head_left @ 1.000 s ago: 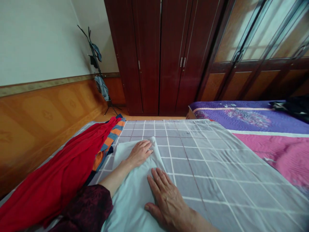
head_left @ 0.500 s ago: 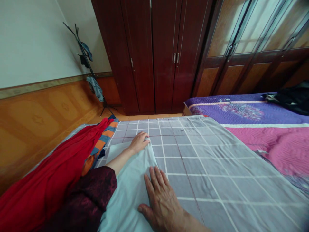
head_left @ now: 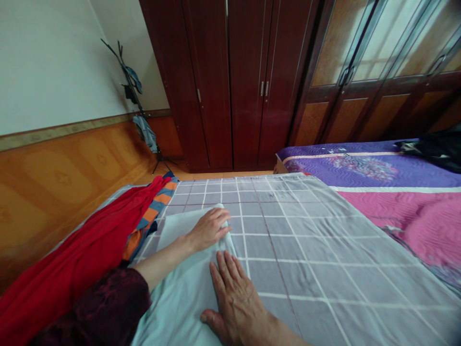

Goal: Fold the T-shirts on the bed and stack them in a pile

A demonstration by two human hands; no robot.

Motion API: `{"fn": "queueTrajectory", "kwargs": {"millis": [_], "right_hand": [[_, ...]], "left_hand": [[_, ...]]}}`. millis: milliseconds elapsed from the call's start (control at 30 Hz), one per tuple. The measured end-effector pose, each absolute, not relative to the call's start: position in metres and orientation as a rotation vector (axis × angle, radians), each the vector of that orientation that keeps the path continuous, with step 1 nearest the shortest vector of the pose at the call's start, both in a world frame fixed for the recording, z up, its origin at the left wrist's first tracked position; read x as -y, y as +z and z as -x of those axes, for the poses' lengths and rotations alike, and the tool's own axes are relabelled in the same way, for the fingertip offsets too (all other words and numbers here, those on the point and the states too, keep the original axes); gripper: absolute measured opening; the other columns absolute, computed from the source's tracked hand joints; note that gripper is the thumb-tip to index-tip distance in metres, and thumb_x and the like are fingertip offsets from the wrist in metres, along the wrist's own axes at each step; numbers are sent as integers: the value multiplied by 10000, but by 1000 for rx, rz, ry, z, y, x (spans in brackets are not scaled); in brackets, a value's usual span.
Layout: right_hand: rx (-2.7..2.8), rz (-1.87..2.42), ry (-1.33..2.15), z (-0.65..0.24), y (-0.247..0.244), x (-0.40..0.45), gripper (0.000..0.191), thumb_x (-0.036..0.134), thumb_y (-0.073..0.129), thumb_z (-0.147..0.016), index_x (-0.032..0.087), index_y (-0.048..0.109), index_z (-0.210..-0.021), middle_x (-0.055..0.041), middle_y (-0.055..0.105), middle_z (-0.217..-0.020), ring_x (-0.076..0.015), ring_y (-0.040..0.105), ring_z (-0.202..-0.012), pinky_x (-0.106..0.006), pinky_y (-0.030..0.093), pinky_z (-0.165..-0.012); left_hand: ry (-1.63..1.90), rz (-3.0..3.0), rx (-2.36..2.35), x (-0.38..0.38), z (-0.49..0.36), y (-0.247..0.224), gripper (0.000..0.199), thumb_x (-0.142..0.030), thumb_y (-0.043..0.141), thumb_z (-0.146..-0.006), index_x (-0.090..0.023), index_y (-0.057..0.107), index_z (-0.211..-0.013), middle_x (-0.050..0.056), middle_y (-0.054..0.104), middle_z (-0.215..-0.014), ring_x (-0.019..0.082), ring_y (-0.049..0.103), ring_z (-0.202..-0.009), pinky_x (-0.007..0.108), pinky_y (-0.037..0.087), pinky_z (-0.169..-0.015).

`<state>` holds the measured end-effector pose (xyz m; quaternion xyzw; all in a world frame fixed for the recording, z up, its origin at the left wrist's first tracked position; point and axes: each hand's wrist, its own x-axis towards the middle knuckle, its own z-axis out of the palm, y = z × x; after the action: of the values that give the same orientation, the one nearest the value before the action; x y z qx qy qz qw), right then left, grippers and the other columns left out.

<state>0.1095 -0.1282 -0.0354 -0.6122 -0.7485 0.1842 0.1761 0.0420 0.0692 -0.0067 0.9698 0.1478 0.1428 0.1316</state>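
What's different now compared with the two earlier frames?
The left hand reached the far corner of the pale green cloth half a second ago; it has since drawn back toward the person, leaving that corner uncovered. The right hand stays spread on the cloth's right side; the red fabric lies as before.

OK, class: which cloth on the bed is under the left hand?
The pale green cloth, with the left hand on it; the red cloth and striped cloth lie farther left.
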Motion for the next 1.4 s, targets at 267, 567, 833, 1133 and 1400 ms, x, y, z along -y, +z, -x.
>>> {"fn": "queueTrajectory", "kwargs": {"millis": [267, 567, 833, 1133, 1400], "right_hand": [[2130, 1728, 546, -108, -41, 123, 856, 646, 374, -869, 35, 224, -1450, -243, 26, -1473, -391, -15, -1359, -561, 123, -1122], [2162, 1755, 497, -109, -34, 124, 806, 602, 416, -877, 71, 236, -1456, -214, 35, -1479, -388, 1, -1359, -557, 148, -1119], [2195, 1781, 348, -107, -39, 124, 762, 554, 446, -882, 73, 273, -1447, -229, 94, -1478, -394, 49, -1353, -561, 211, -1100], [2230, 1772, 121, -106, -40, 124, 737, 556, 464, -874, 74, 347, -1419, -246, 218, -1450, -411, 199, -1331, -562, 342, -1041], [2241, 1727, -97, -106, -50, 121, 719, 549, 473, -871, 80, 377, -1408, -246, 288, -1437, -411, 276, -1318, -548, 387, -1015]], "left_hand": [[-141, -2865, -434, -81, -37, -21, 807, -660, 275, -891, -140, 114, -1486, 127, 73, -1556, 235, 36, -1432, 409, 65, -1153], [-79, -2851, -503, -116, -74, -29, 777, -679, 217, -889, -176, 166, -1479, 108, 107, -1553, 247, 75, -1429, 445, 85, -1143], [167, -2809, -741, -129, -20, -4, 647, -526, 177, -963, -118, 208, -1463, 129, 251, -1521, 199, 205, -1406, 354, 168, -1138], [193, -2939, -1087, -141, 84, -18, 523, -405, 341, -947, -151, 364, -1403, 135, 369, -1466, 260, 277, -1377, 485, 182, -1120], [322, -2874, -1271, -152, 98, -20, 315, -265, 509, -856, -137, 579, -1135, 135, 578, -1218, 251, 515, -1170, 375, 399, -986]]}}
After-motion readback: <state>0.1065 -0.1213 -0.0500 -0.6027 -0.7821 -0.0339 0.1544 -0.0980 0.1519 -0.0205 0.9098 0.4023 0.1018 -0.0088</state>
